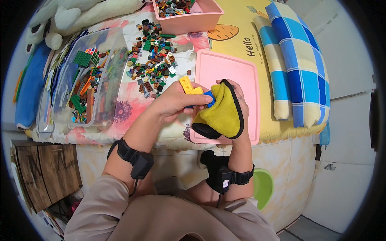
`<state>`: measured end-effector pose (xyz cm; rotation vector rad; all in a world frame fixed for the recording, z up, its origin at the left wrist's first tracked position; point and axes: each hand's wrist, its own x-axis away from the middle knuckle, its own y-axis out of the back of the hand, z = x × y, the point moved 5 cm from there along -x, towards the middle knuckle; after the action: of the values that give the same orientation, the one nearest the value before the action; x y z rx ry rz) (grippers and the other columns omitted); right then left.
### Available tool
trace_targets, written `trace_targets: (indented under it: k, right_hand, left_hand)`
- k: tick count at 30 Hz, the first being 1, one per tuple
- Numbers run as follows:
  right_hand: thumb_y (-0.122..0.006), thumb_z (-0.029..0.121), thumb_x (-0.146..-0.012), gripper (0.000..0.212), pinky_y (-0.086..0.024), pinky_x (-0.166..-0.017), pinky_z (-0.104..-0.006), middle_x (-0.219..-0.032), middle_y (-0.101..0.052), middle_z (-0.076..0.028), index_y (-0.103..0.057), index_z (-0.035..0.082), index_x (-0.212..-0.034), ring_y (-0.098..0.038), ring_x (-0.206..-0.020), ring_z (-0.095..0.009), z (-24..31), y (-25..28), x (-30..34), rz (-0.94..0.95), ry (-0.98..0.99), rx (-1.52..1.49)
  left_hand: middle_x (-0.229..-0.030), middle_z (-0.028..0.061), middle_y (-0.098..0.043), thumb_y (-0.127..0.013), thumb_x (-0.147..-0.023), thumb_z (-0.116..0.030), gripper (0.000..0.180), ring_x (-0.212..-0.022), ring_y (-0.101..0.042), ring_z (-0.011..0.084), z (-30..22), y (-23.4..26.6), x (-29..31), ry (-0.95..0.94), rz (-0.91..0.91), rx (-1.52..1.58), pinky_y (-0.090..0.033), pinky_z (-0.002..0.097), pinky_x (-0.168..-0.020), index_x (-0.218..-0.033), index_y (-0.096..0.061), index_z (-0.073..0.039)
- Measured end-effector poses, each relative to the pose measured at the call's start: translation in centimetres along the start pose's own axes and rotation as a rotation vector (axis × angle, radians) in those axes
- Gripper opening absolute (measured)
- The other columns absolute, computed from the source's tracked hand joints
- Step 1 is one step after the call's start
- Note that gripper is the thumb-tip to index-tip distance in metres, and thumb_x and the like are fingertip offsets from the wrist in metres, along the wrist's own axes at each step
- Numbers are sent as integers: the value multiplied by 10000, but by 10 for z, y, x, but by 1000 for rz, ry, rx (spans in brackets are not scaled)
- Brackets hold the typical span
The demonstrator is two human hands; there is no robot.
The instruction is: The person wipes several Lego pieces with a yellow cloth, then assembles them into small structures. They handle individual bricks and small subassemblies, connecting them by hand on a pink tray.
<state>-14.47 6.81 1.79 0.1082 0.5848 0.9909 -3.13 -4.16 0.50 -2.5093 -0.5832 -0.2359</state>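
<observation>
My left hand (175, 100) is closed on a small group of joined toy building bricks, yellow bricks (186, 85) at the upper end and a blue brick (210, 99) at the lower right. Its thumb lies along the top of them. My right hand (240, 94) holds a yellow-green cloth (223, 116) with black edging, mostly behind its folds. The cloth touches the blue brick and covers part of it. Both hands are over a pink lid (225, 66) lying on the bed. Most of my right fingers are hidden by the cloth.
Loose bricks (155, 60) lie heaped beyond my left hand. A pink bin (193, 25) of bricks stands at the back. To the left is a clear plastic box (114, 80) with bricks and a puzzle cube (92, 51). Checked cushions (297, 64) lie right; a green basin (263, 186) is below.
</observation>
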Motion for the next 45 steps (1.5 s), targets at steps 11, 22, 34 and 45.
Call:
trace_targets:
  k: [11,22,34,45]
  right_hand:
    - [-505,113,-892,310,-505,-885,-306,-1134,-597,-107,-528,15,-1185,-602,-1040,-205,-8,8,7,120,-407,-465]
    - [-456,94,-918,278,-575,-734,-319,-1018,-633,-148,-519,-18,-1164,-671,-873,-221,1,-9,10,162,-570,-725]
    - [-392,160,-988,334,-550,-842,-367,-1128,-606,-162,-484,3,-1269,-653,-938,-268,-18,-3,15,57,-458,-899]
    - [-780,310,-494,532,-470,-769,-353,-900,-588,-101,-591,63,-927,-577,-857,-282,8,33,-11,-111,117,612]
  left_hand:
    - [-753,51,-643,-754,-769,-54,299,-632,-601,84,2,-2,4,116,46,-118,-432,187,-474,-1021,-612,25]
    - [-869,74,-640,-670,-795,-49,631,-674,-624,105,3,1,1,49,22,-254,-457,206,-492,-1343,-379,63]
    - [-843,59,-673,-706,-835,-105,440,-661,-628,77,-12,1,6,4,-24,-162,-460,190,-474,-1204,-504,21]
    - [-803,27,-660,-766,-795,-100,259,-607,-554,30,-18,7,3,-120,-124,-52,-367,173,-467,-999,-644,3]
